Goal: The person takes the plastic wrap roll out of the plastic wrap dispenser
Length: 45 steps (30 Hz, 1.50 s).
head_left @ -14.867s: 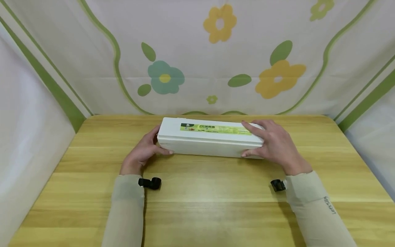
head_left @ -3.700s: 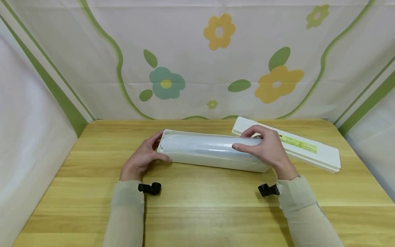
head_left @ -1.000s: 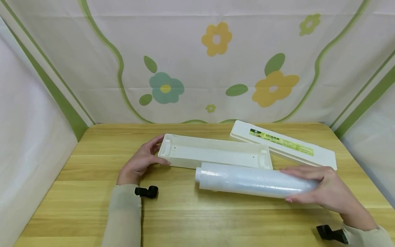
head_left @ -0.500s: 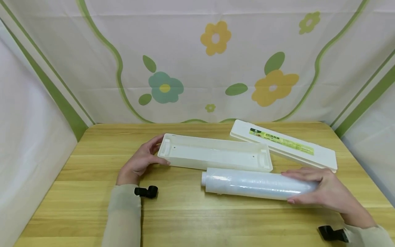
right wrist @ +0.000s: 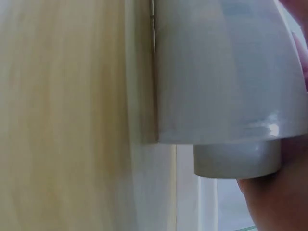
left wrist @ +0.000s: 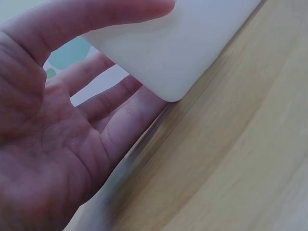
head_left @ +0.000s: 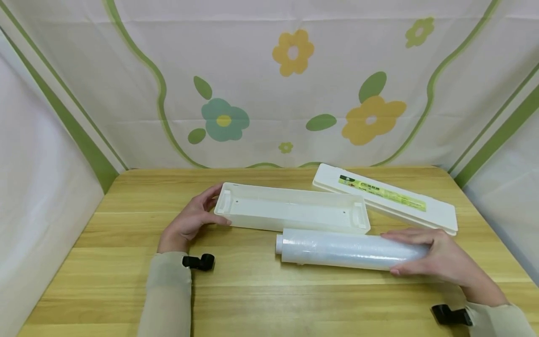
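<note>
In the head view my left hand [head_left: 189, 220] holds the left end of a long white plastic box [head_left: 257, 221], thumb on the front wall and fingers behind. The box is lidless, with nothing lying in it. My right hand [head_left: 442, 257] grips the right end of a roll of plastic wrap [head_left: 337, 249], thumb in front and fingers over the top. This roll lies lengthwise just in front of the box, its core [head_left: 279, 244] sticking out at the left. From the right wrist, the roll's other core end [right wrist: 236, 161] shows beside the palm.
The white lid [head_left: 438, 217] with a green and yellow label [head_left: 383, 193] lies at an angle behind the box, at the back right of the wooden table [head_left: 294, 304]. A flowered cloth [head_left: 252, 70] hangs along the table's back edge.
The lid came off the box and was laid at the back right. My right hand lifted the roll out and brought it forward; over the last second it shifted slightly right and nearer.
</note>
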Motion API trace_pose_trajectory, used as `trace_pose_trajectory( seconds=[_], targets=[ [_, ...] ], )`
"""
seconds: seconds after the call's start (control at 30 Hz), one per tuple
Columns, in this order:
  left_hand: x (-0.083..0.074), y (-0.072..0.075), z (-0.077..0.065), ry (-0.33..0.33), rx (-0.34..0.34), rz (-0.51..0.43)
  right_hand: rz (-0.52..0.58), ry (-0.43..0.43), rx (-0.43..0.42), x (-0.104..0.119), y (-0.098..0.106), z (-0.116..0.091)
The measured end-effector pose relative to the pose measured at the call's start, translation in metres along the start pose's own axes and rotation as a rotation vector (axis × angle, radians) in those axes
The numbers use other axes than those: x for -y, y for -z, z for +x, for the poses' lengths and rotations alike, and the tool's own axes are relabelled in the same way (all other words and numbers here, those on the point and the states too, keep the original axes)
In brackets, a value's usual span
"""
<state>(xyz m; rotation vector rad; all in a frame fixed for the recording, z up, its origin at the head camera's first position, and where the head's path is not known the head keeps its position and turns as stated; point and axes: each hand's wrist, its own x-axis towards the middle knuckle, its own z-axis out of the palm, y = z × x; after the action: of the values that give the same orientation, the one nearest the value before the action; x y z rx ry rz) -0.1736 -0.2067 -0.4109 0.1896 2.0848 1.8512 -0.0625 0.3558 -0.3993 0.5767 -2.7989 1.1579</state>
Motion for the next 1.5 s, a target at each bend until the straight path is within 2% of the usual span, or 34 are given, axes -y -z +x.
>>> trace_pose_trajectory(
  seconds=[0.43,0.9,1.2,1.5],
  targets=[
    [0.0004,-0.0002,-0.0009,0.006,0.0,-0.007,0.012,0.018,0.007,-0.0041,-0.0007,0.0013],
    [0.0034,0.002,0.0008,-0.002,0.002,-0.008,-0.002,-0.067,0.042,-0.0039,0.0023,0.006],
    [0.0011,0.0023,0.0002,-0.004,0.005,-0.011,-0.011,-0.069,0.044,-0.0048,0.0034,0.0084],
    [0.0035,0.0034,0.0012,-0.001,0.036,-0.002,-0.001,-0.073,0.053,-0.006,0.0023,0.0068]
  ],
)
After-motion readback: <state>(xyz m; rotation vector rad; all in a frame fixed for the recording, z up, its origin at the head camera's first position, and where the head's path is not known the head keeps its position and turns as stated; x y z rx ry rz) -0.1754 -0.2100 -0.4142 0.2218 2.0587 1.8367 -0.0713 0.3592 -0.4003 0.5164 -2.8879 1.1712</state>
